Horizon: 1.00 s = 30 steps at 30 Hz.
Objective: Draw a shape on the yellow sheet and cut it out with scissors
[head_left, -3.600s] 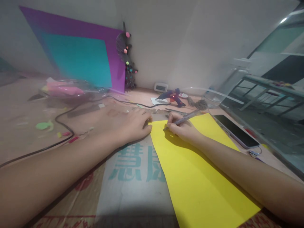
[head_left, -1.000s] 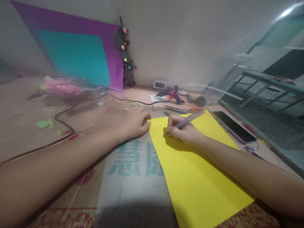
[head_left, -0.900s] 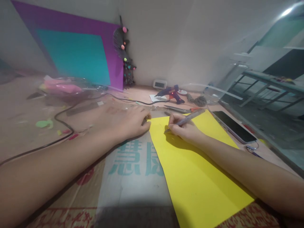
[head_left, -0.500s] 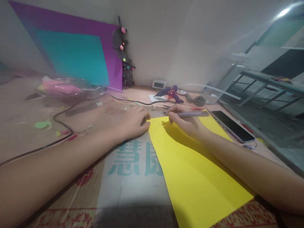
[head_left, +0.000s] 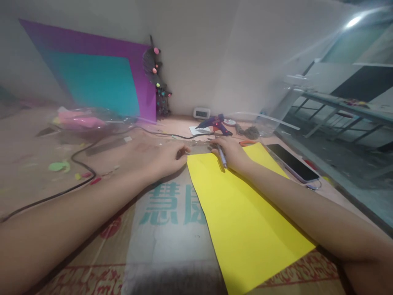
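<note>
At the paper [head_left: 245, 229], the right hand [head_left: 231, 150] is grasping a now-turned pen [head_left: 222, 157], marking seemingly pausing; the left hand [head_left: 168, 159] is curling, grip unclear.

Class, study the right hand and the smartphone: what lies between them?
In the head view, part of the yellow paper and a narrow strip of tabletop lie between the right hand and the smartphone. An orange handle shows at the paper's far edge.

The paper [head_left: 245, 229] lies on the cardboard [head_left: 172, 250], its far left corner beside the left hand [head_left: 166, 159]. The right hand [head_left: 231, 151], pen [head_left: 223, 159] between its fingers, lies across the paper's far edge. The phone [head_left: 294, 162] lies right of the paper. Beyond the paper, the glue gun [head_left: 217, 123] sits before the clock [head_left: 202, 112], left of the twine [head_left: 249, 132].
</note>
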Tool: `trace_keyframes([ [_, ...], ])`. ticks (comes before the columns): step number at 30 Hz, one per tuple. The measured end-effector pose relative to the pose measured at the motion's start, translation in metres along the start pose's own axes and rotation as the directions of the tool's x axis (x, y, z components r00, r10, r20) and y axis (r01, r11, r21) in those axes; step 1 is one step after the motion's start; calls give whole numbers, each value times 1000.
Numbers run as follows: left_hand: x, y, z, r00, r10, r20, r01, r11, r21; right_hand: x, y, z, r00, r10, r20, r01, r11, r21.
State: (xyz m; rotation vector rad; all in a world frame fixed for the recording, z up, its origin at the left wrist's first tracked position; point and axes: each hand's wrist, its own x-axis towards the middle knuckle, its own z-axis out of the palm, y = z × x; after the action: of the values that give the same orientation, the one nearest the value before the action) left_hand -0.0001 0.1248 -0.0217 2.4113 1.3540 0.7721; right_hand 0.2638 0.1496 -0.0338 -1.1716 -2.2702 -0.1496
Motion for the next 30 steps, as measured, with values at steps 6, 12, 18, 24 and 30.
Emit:
trace_keyframes([
  [6, -4, 3, 1, 987, 146, 71, -155, 977, 148, 1, -1, 0, 999, -48, 22, 46, 996, 79],
  [12, -5, 2, 1, 977, 172, 125, -192, 966, 171, 5, -18, -23, 998, -21, 67, 7, 978, 208],
  [18, -4, -1, 2, 965, 224, 135, -240, 964, 116, 7, -50, -64, 873, -124, 472, -66, 928, 366],
  [24, -5, 0, 1, 952, 219, 214, -249, 960, 125, 0, -64, -65, 769, -259, 584, 66, 942, 330],
  [30, -5, 1, 0, 948, 207, 243, -244, 960, 137, 0, -58, -54, 832, -259, 491, 139, 954, 267],
])
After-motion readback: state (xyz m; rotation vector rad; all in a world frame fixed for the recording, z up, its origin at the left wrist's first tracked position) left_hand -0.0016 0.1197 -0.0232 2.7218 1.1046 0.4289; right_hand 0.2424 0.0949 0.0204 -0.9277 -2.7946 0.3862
